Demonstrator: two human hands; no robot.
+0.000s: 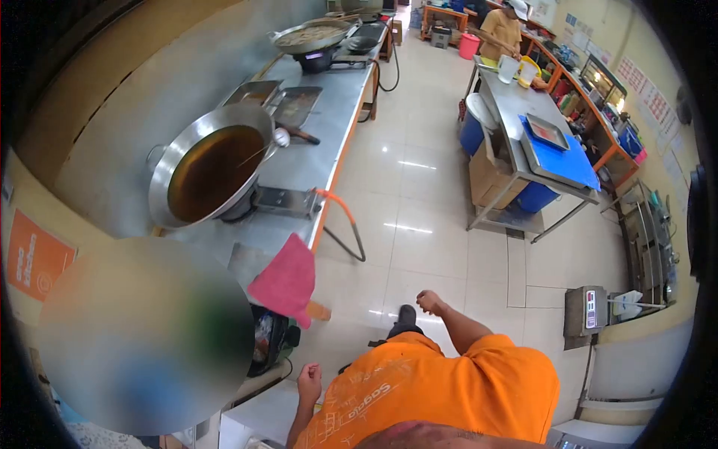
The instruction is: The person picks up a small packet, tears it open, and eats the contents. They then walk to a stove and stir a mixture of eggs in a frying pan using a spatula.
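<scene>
My left hand (309, 380) hangs low at my left side, its fingers loosely curled and no object showing in them. Nearest to it are a pink cloth (286, 278) draped at the steel counter's corner and a dark bin-like container (273, 340), both apart from the hand. Out in front of my body, over the tiled floor, is my right hand (429, 301), closed in a loose fist with nothing visible in it. A large wok (166, 187) of brown oil stands on a gas burner (284, 200) on the counter, with a long-handled utensil (281, 138) resting at its rim.
Metal trays (298, 105) and a second wide pan (310, 36) sit farther along the counter. An orange hose (344, 207) loops off its edge. To the right stand a steel table (516, 120), a cardboard box (488, 176) and a scale (585, 310). A person (501, 34) works beyond.
</scene>
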